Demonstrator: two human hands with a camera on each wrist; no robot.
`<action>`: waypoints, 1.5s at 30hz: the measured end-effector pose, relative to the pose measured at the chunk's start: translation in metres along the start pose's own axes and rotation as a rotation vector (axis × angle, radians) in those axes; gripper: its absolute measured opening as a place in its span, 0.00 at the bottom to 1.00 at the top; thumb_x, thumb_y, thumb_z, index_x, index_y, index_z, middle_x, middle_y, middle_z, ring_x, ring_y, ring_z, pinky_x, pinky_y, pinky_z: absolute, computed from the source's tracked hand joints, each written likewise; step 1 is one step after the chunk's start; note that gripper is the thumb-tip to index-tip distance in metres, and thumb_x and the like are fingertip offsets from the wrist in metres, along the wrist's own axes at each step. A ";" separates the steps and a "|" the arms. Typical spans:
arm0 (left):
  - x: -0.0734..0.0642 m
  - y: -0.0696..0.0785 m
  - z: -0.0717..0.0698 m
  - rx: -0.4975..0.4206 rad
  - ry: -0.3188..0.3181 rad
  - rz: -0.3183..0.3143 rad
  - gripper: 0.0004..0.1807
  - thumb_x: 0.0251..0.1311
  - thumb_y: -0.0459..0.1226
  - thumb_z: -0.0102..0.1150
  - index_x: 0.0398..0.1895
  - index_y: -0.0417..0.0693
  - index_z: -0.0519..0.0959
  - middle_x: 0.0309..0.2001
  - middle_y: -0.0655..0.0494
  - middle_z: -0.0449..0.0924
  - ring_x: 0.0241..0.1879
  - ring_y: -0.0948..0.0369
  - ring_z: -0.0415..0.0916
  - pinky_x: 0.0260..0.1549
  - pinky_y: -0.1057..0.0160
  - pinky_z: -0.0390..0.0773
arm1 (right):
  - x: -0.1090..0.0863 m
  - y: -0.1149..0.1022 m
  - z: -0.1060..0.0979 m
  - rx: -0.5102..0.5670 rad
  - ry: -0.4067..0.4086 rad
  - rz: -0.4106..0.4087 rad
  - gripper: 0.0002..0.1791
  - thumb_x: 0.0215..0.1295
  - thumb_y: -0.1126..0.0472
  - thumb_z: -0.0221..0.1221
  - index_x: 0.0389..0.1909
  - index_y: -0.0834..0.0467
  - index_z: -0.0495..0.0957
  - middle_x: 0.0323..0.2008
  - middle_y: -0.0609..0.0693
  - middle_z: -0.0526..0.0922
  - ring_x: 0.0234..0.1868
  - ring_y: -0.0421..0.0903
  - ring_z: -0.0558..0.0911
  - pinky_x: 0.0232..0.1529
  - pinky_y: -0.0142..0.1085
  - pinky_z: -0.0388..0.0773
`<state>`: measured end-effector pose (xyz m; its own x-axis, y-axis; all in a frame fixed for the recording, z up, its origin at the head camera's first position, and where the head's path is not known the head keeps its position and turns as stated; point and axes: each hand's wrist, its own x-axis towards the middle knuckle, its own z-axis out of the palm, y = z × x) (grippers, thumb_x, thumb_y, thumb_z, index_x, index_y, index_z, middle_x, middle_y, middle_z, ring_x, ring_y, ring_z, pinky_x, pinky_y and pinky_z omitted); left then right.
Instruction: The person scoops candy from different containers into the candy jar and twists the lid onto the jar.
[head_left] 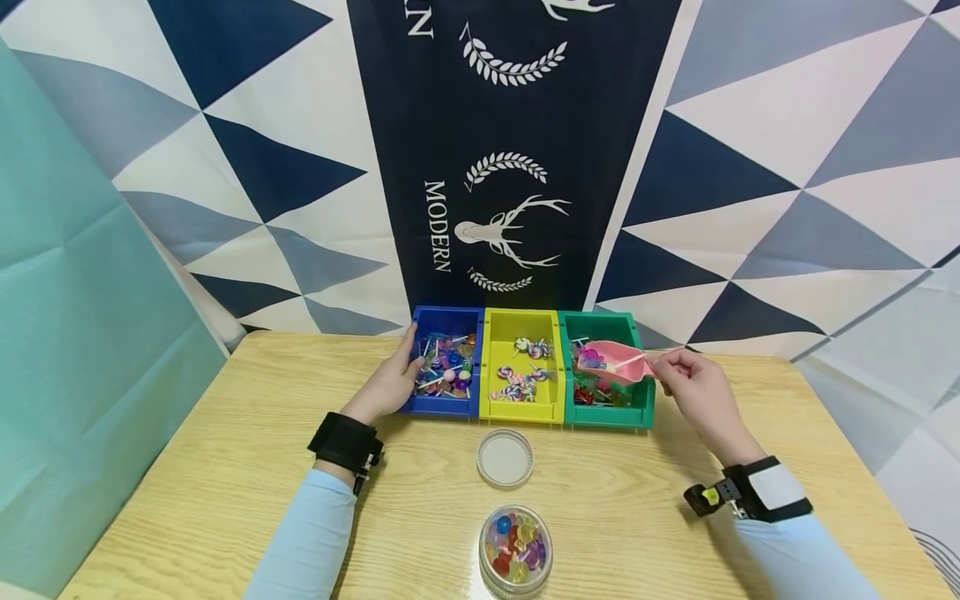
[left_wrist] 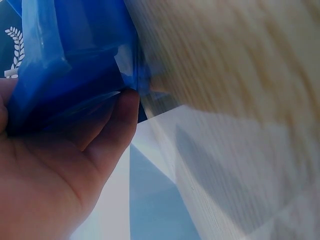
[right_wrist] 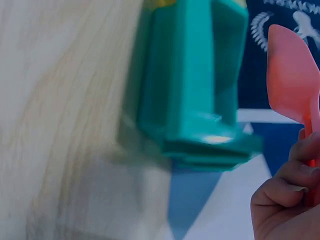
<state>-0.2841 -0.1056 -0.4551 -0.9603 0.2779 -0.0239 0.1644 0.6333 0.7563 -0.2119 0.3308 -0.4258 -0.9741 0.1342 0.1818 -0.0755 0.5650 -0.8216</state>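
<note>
My right hand grips the handle of a pink scoop over the green bin. Purple and pink wrapped candies and a white stick lie in the scoop bowl. In the right wrist view curled fingers wrap the handle; the scoop's underside shows. At the left side of the blue bin, my left hand holds its wall; the left wrist view shows fingers against the blue plastic. Mixed lollipops fill the blue bin. Between these stands a yellow bin with striped lollipops.
Nearer me on the wooden table stands a clear round jar of colourful candies. A round lid lies between jar and bins. Patterned cloth hangs behind the bins, with a teal panel at left.
</note>
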 end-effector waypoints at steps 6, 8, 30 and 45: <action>0.002 0.000 -0.001 -0.003 -0.007 -0.012 0.35 0.80 0.40 0.36 0.81 0.53 0.34 0.80 0.47 0.40 0.76 0.48 0.43 0.72 0.46 0.48 | -0.022 -0.026 -0.003 0.009 -0.071 -0.029 0.19 0.74 0.49 0.56 0.38 0.63 0.79 0.21 0.51 0.71 0.23 0.48 0.69 0.22 0.38 0.63; 0.002 0.000 -0.001 -0.003 -0.007 -0.015 0.35 0.80 0.40 0.35 0.81 0.53 0.34 0.80 0.46 0.40 0.76 0.48 0.43 0.72 0.46 0.48 | -0.031 -0.035 -0.002 0.015 -0.099 -0.046 0.18 0.74 0.49 0.57 0.39 0.63 0.80 0.21 0.51 0.71 0.24 0.49 0.70 0.24 0.37 0.65; 0.001 0.001 -0.001 0.001 -0.002 -0.017 0.35 0.80 0.39 0.36 0.81 0.53 0.34 0.79 0.46 0.41 0.76 0.47 0.44 0.71 0.45 0.49 | -0.099 -0.084 0.022 -0.091 -0.534 -0.308 0.09 0.67 0.51 0.65 0.26 0.42 0.78 0.16 0.35 0.65 0.18 0.34 0.65 0.17 0.30 0.62; 0.002 -0.003 0.001 0.008 0.001 0.013 0.35 0.80 0.39 0.36 0.81 0.51 0.34 0.79 0.46 0.40 0.76 0.48 0.44 0.72 0.47 0.48 | -0.109 -0.112 0.016 -0.373 -0.485 -0.317 0.12 0.65 0.42 0.64 0.26 0.40 0.76 0.14 0.33 0.62 0.17 0.32 0.64 0.19 0.28 0.60</action>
<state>-0.2864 -0.1065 -0.4576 -0.9584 0.2850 -0.0135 0.1782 0.6352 0.7515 -0.1002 0.2400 -0.3623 -0.9087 -0.4145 0.0489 -0.3790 0.7707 -0.5123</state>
